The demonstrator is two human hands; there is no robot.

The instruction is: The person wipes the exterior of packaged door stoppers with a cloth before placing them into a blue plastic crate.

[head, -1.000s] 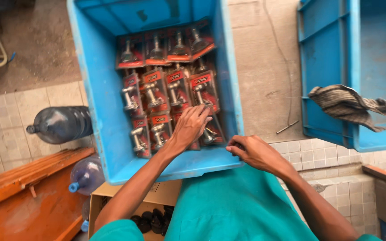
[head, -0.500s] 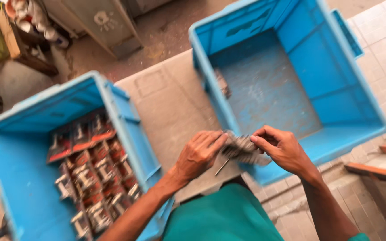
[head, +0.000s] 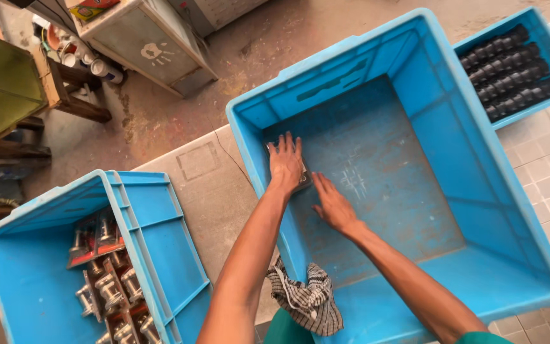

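A large blue plastic crate (head: 415,83), rectangular with ribbed walls and a scuffed, dusty floor, is seen on a pale tiled counter (head: 211,185). Both hands are laid inside it near its wall at the 9 o'clock side. The left hand (head: 286,162) is pressed flat, fingers spread and pointing to 12 o'clock, on a small flat packet (head: 303,181), of which only an edge shows at the hand's 4 o'clock; it is covered rather than gripped. The right hand (head: 331,204) lies open and flat on the crate floor, just beside the packet at its 5 o'clock, and whether it touches the packet cannot be told. A crumpled checked cloth (head: 307,296) hangs over the crate's near rim at 6 o'clock. A second blue crate (head: 154,223) at 8 o'clock holds rows of metal fittings in red card packets (head: 106,274). A third crate (head: 529,114) at 2 o'clock holds dark ribbed cylinders (head: 510,64).
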